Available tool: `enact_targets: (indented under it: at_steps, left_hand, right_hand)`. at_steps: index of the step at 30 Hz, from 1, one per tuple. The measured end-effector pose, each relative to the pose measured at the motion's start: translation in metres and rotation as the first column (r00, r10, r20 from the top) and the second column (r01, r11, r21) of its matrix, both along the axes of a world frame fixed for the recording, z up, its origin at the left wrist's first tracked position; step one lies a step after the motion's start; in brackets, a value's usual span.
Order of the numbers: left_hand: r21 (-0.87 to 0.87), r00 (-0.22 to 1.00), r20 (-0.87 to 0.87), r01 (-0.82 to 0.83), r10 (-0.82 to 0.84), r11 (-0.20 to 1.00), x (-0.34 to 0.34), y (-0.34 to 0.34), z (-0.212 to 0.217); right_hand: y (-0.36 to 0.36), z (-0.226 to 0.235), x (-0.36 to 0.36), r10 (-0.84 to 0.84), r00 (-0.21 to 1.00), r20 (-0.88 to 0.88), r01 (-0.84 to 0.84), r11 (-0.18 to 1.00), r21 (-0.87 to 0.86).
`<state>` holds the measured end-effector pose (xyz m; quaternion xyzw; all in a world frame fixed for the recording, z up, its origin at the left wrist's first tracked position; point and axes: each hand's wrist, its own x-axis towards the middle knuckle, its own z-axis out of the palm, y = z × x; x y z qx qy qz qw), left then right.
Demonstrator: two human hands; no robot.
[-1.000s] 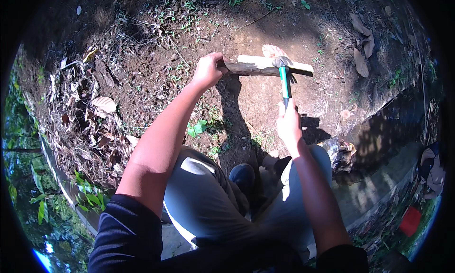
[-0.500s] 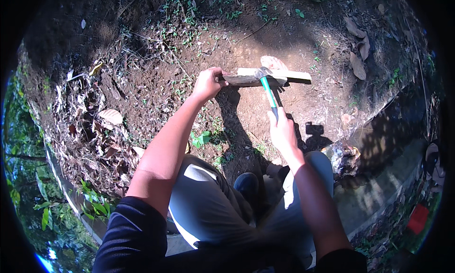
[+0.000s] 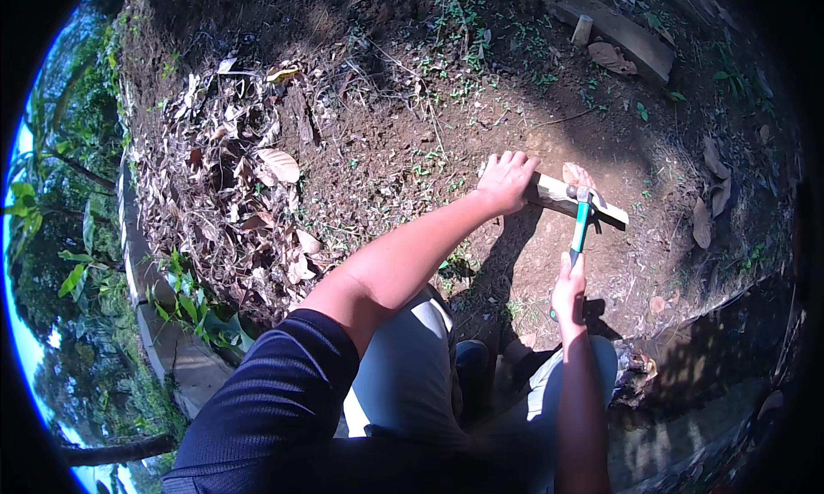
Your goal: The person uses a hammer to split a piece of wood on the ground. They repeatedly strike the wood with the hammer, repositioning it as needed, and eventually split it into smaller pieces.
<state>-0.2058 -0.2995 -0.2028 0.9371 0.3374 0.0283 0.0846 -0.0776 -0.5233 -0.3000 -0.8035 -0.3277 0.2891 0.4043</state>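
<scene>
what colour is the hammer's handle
The hammer handle is green with whitish parts and black lower down, clearest in the head view.

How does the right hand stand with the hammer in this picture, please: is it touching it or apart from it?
Touching: the head view shows the right hand closed around the lower handle of the hammer.

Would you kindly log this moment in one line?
left hand: on wood | right hand: gripping hammer | hammer head: over wood, contact unclear
</scene>
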Motion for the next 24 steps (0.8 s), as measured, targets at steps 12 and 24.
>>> enact_targets:
  at_steps: [12, 24]
  left_hand:
    - [0.073, 0.996, -0.053, -0.074, 0.078, 0.995, 0.026, -0.014, -0.036]
    - [0.059, 0.998, -0.059, -0.025, 0.029, 0.998, 0.027, -0.021, -0.019]
  right_hand:
    - [-0.012, -0.023, 0.016, 0.019, 0.975, -0.223, 0.025, 0.981, 0.194]
    - [-0.008, 0.037, 0.011, -0.099, 0.716, -0.691, 0.383, 0.883, 0.271]
